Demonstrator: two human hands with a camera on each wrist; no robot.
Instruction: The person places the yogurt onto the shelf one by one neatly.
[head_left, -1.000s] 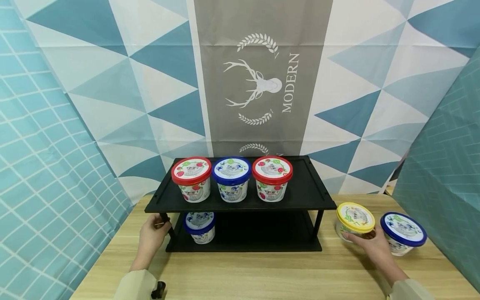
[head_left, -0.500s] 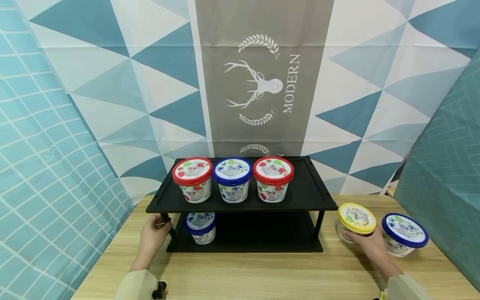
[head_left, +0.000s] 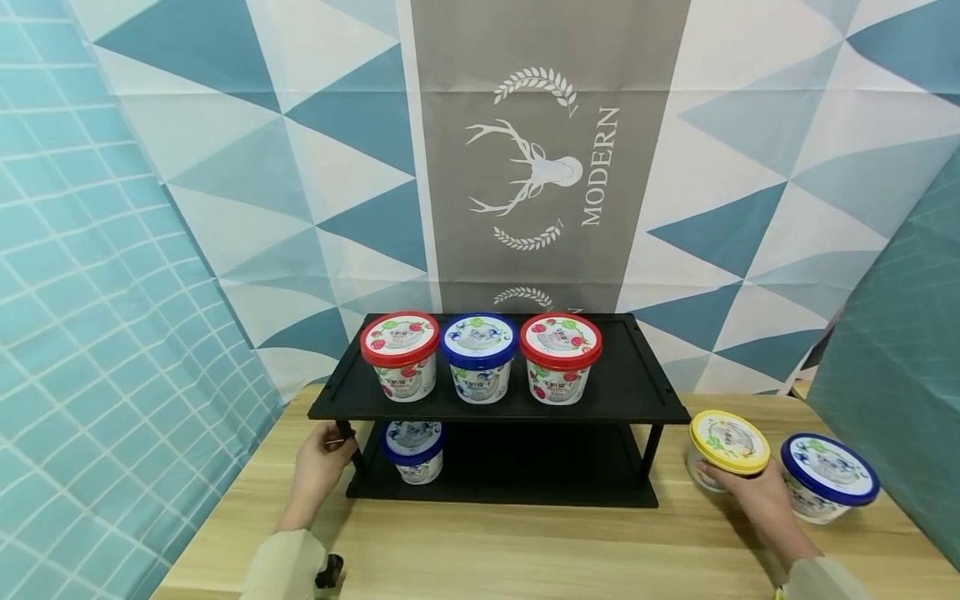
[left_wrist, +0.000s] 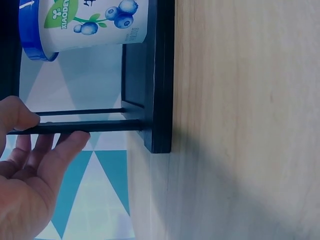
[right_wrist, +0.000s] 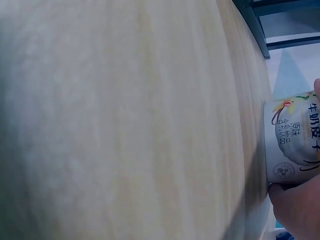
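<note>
On the left hand [head_left: 321, 462], thumb and fingers [left_wrist: 75, 142] pinch the slim front post [left_wrist: 107, 126] of the black rack [head_left: 641, 371], probably to steady it. The right hand [head_left: 763, 498] spreads its fingers to the breadth of the yellow-lidded tub [head_left: 729, 442] and holds it from both sides below the lid, a grip that suits a wide, smooth cup. That tub is upright at the tabletop [head_left: 540, 546], right of the rack; whether its base bears weight I cannot tell.

Just beyond the right hand, a blue-lidded tub [head_left: 828, 475] stands on the tabletop; contact with the knuckles is unclear. Another small tub [head_left: 413, 452] sits at the left end of the lower shelf, near the pinched post. On the upper shelf a left red tub [head_left: 401, 354], a middle blue tub [head_left: 480, 354] and a right red tub [head_left: 561, 357] stand lid up in a close row, seemingly so their labels face forward.
</note>
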